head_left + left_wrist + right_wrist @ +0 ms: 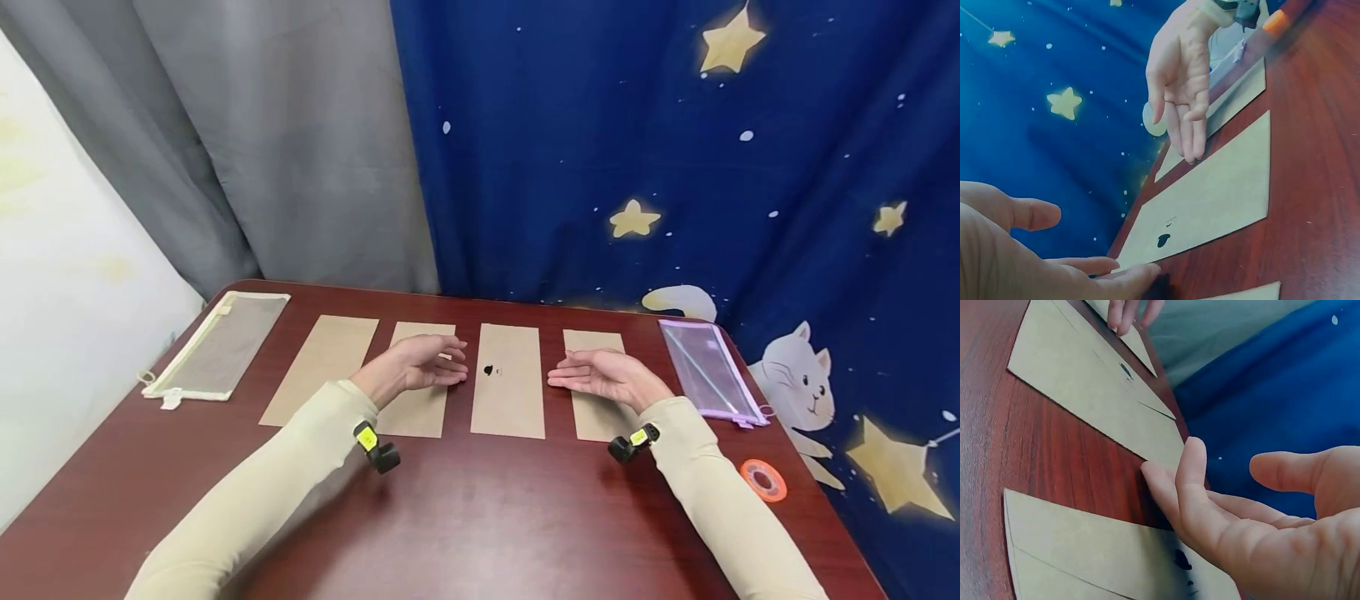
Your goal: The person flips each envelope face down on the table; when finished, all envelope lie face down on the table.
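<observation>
Several tan kraft-paper booklets lie flat in a row across the table. A booklet with a small black print point(508, 408) lies between the two hands. My left hand point(427, 363) is held over the booklet to its left point(414, 415), thumb apart from the fingers, palm turned inward. Over the booklet on the right point(596, 418), my right hand point(609, 377) mirrors it with loosely extended fingers. Neither hand holds anything. Both wrist views show the relaxed fingers, with the right palm point(1179, 75) facing the left wrist camera. Another booklet point(318, 367) lies farther left.
A cream-edged mesh zip pouch point(236, 350) lies at the table's left end. On the right is a purple zip pouch point(712, 375) with a thin stick-like item inside, and an orange tape roll point(776, 490) near the edge. Curtains point(525, 167) hang behind the table.
</observation>
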The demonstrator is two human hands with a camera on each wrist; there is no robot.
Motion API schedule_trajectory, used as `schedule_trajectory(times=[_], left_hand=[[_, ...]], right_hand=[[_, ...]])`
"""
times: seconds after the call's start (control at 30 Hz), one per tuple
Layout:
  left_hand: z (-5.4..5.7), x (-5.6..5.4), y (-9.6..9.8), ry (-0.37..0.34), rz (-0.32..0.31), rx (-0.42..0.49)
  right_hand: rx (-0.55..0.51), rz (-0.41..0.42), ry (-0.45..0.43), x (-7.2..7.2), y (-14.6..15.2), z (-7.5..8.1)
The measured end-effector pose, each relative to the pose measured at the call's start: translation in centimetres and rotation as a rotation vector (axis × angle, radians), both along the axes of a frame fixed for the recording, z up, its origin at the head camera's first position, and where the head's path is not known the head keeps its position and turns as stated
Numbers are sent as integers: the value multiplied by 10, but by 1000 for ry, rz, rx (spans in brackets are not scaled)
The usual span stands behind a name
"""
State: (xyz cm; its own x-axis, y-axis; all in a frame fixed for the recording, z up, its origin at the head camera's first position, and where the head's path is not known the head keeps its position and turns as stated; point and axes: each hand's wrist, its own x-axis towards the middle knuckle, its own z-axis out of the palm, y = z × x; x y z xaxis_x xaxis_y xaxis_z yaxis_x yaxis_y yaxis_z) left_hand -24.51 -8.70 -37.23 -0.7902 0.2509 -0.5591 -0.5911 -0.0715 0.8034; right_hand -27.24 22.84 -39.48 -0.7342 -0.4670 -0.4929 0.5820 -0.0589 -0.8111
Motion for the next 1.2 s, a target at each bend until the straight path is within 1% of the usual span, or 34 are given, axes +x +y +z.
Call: schedule_trajectory(times=[0.1, 0.17, 0.37, 0.5, 0.6, 0.7, 0.77, 0.87, 1.0, 1.07, 1.13, 1.2], left_hand=[[-2, -7, 1, -43, 28, -8], [-3, -10, 2, -51, 32, -18], [-4, -13, 7, -53, 32, -56], [-6, -16, 12, -70, 24, -57], [-7, -18, 16, -70, 22, -66], [-7, -20, 19, -52, 31, -81], [-6, -21, 21, -36, 36, -82], [-3, -22, 22, -18, 22, -73], [2, -21, 20, 1, -10, -54], [4, -20, 20, 13, -16, -44], [4, -18, 20, 21, -7, -26], [3, -17, 20, 32, 17, -14]], right_hand=[[-4, 9, -25, -2, -4, -2], [4, 5, -30, -3, -7, -1], [86, -9, 14, -4, -14, 3], [101, -29, -25, -4, -19, 5], [107, -37, -45, -4, -22, 4], [130, -46, -33, -4, -24, 4], [134, -70, -20, -4, -25, 3], [151, -99, 45, -2, -24, 1], [242, -150, 214, 7, -28, -3], [291, -188, 282, 12, -31, -5], [315, -228, 323, 16, -34, -7], [302, -258, 335, 20, -35, -9]])
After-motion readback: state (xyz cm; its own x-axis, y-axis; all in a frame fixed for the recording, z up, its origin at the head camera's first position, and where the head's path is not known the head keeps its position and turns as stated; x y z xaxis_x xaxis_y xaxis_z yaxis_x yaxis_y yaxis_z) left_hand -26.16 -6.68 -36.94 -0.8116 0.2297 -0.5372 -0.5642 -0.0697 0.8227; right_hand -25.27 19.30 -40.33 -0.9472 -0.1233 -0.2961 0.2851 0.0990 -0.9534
